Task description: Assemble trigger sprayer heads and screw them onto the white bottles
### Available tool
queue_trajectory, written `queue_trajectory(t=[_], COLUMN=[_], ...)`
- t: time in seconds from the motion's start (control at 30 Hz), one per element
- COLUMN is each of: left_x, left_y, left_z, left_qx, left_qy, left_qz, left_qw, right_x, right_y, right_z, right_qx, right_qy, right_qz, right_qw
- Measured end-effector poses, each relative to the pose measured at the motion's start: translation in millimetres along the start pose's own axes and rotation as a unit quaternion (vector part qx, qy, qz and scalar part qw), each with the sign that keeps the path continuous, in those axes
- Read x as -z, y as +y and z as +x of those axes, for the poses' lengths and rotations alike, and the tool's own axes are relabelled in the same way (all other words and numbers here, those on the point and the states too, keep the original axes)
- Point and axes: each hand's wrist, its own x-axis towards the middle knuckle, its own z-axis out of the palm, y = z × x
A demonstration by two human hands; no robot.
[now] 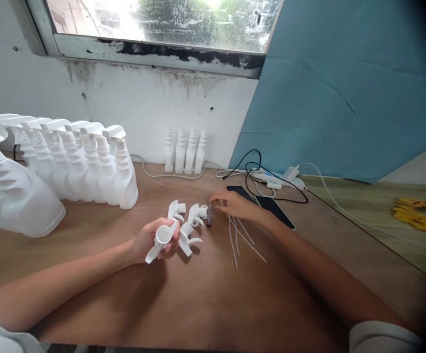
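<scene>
- Head view, centre: our left hand (146,241) holds a spray head (163,235), fingers wrapped round it; three loose heads (197,214) lie just beside on the table (183,304).
- Right of centre: our right hand (240,205) is over white tubes (232,240), fingers by a screwdriver (209,217); we cannot tell whether they grip it.

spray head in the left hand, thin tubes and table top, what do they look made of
Spray head: probably hard plastic, smooth and white, judging by its moulded shape.
Thin tubes: likely plastic, whitish and dull, slim and even along their length.
Table top: brown with a soft sheen; wood or laminate, can't tell which.
</scene>
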Motion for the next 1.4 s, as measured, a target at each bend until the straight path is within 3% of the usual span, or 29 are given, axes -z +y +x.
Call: queue_trajectory(t=[0.1,0.23,0.37,0.47,0.53,0.57,0.63,0.67,0.73,0.87,1.0,1.13,1.4], left_x=[-3.8,-8.1,-8.4,-7.2,-6.6,-6.6,-7.3,-8.0,-10.0,-13.2,-12.9,-11.9,-12.7], left_y=[-5.5,-7.3,-8.5,-10.4,-11.2,-11.3,-11.0,-10.7,-10.0,-9.6,-10.4,-11.6,-13.3], left_z=[0.8,3.2,5.9,10.3,13.6,14.9,16.4,16.6,16.1,14.7,15.1,15.1,14.3], left_qx=[0.013,-0.011,-0.006,0.014,0.031,0.036,0.045,0.052,0.068,0.086,0.061,0.032,0.016], left_qy=[-0.026,-0.021,0.011,0.056,0.083,0.094,0.118,0.135,0.173,0.215,0.189,0.175,0.173], left_qz=[0.007,0.032,0.041,0.005,-0.036,-0.05,-0.057,-0.052,-0.043,-0.037,-0.031,-0.018,0.004], left_qw=[1.0,0.999,0.999,0.998,0.995,0.994,0.99,0.988,0.982,0.972,0.98,0.984,0.985], right_x=[-2.7,-11.7,-10.0,-3.2,0.1,1.1,2.3,2.7,3.7,4.7,0.3,-5.8,-13.5], right_y=[-8.8,-9.2,-9.1,-25.2,-45.8,-58.1,-83.5,-95.2,-114.3,-132.4,-137.2,-142.5,-148.8], right_z=[-1.8,-0.4,-1.0,-2.4,-3.7,-4.8,-8.1,-10.5,-15.9,-24.9,-27.4,-29.0,-34.5], right_qx=[0.087,0.151,0.167,0.14,0.11,0.092,0.078,0.084,0.09,0.076,0.099,0.191,0.293], right_qy=[-0.062,-0.07,-0.018,0.075,0.139,0.159,0.143,0.126,0.089,0.068,0.122,0.171,0.114], right_qz=[-0.035,-0.075,-0.081,-0.065,0.015,0.118,0.304,0.353,0.373,0.273,0.128,-0.007,-0.124], right_qw=[0.994,0.983,0.982,0.985,0.984,0.976,0.939,0.923,0.919,0.957,0.979,0.966,0.941])
